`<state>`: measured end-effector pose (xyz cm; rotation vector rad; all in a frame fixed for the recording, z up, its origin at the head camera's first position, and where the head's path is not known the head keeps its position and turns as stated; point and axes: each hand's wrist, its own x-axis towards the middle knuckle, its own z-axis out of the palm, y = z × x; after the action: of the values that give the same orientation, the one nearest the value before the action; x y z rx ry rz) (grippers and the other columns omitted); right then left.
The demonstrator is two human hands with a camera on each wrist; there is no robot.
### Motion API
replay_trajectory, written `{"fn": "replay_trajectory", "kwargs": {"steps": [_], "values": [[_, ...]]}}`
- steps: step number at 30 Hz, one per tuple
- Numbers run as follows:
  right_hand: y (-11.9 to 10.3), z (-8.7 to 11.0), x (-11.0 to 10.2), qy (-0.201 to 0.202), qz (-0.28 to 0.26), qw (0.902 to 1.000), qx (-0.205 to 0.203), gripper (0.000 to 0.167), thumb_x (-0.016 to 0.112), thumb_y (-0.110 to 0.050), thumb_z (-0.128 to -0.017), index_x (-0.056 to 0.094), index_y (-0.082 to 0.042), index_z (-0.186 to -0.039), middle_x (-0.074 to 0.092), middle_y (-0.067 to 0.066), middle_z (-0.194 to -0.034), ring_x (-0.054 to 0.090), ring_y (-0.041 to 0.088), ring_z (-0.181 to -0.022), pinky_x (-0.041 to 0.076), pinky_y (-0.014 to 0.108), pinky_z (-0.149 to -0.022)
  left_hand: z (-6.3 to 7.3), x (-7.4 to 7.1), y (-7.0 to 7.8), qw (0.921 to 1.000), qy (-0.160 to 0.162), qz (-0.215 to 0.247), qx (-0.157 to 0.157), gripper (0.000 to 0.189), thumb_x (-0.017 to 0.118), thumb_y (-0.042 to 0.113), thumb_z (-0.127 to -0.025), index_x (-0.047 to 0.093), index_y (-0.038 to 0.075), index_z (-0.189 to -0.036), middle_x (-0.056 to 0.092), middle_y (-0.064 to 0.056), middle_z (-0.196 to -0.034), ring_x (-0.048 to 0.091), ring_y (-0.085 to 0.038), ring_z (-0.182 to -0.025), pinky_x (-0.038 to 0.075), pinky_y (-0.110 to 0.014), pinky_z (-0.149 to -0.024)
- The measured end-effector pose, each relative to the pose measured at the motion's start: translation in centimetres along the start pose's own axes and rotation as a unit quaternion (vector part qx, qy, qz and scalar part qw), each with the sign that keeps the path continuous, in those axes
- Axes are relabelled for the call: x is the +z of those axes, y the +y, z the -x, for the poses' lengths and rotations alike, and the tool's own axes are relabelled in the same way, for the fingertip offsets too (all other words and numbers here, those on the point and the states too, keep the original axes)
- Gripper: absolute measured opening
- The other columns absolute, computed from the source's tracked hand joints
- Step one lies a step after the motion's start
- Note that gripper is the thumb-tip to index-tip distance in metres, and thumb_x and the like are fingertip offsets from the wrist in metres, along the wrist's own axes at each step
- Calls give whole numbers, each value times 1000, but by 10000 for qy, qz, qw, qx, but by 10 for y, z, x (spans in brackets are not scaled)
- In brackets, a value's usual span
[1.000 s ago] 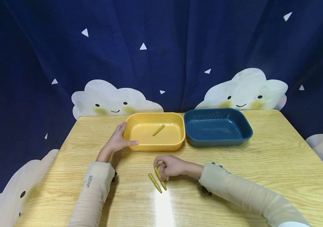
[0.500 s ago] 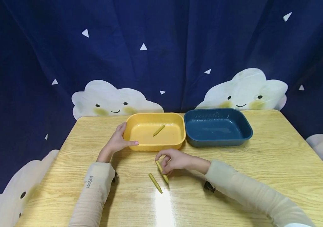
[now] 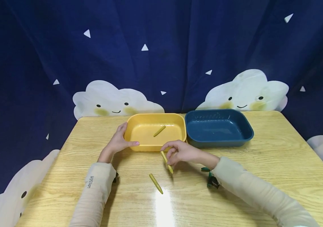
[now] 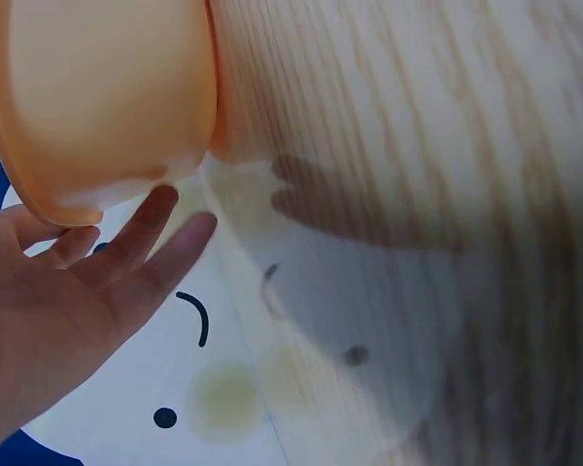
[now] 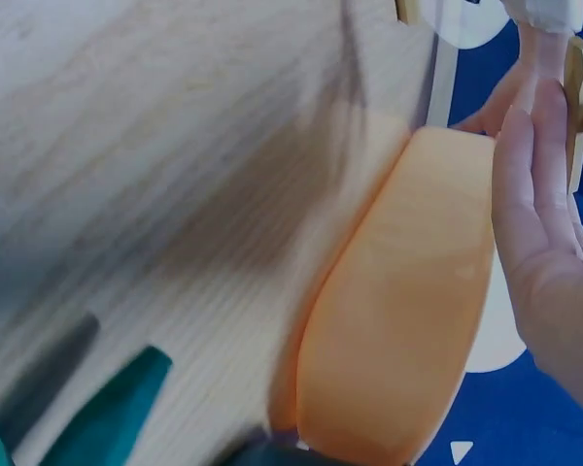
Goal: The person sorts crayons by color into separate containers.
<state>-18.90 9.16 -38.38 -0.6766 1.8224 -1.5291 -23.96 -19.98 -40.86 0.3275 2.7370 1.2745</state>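
In the head view my right hand (image 3: 182, 153) pinches a yellow crayon (image 3: 167, 162) between thumb and fingertips, just in front of the yellow bin (image 3: 147, 147). The right wrist view shows this crayon (image 5: 577, 116) beside the fingers. Another yellow crayon (image 3: 156, 183) lies on the table, nearer the front. One more crayon (image 3: 159, 131) rests inside the yellow bin. My left hand (image 3: 118, 140) spans the bin's left end, its thumb along the front rim. Its fingers (image 4: 141, 238) look nearly straight and touch the bin's end in the left wrist view.
A dark blue bin (image 3: 219, 143) stands right against the yellow one. Green crayon-like pieces (image 3: 205, 169) lie by my right forearm, partly hidden; one green tip (image 5: 112, 413) appears in the right wrist view. A dark blue curtain (image 3: 161, 56) hangs behind the table.
My right hand has lifted the pinched crayon off the table and carried it away from me and slightly right, up to the yellow bin's front. My left hand stays put.
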Motion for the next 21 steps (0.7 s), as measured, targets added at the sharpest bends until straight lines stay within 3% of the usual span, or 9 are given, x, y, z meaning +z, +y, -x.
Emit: {"fn": "replay_trajectory", "kwargs": {"steps": [6,13,16,21], "values": [[-10,0,-10,333,147,9993,-23,48,65,7,-75,48,6,-120,63,7,-76,60,39,-69,49,56,-73,0,0,2,10000,-21,39,-32,108,80,23,-70,6,-4,-144,6,-21,-149,10,-39,-134,13,-52,-108],[-22,-3,-23,832,-12,9965,97,49,65,5,-75,48,4,-122,62,7,-78,62,22,-69,51,49,-74,0,0,2,9999,-21,74,-95,108,80,23,-70,6,-4,-144,4,-21,-149,9,-38,-135,12,-52,-107],[-26,-4,-27,945,-139,9954,82,50,64,6,-75,48,4,-122,62,7,-77,63,21,-68,50,53,-75,0,1,1,9999,-15,89,-106,108,80,23,-70,6,-4,-144,4,-20,-149,9,-38,-135,12,-52,-108],[-33,-8,-34,1054,-89,9944,44,51,63,7,-75,47,5,-124,63,6,-78,64,19,-68,53,45,-74,-1,1,1,9999,-37,93,-114,109,80,23,-70,5,-4,-143,4,-20,-149,8,-38,-135,11,-51,-108]]}}
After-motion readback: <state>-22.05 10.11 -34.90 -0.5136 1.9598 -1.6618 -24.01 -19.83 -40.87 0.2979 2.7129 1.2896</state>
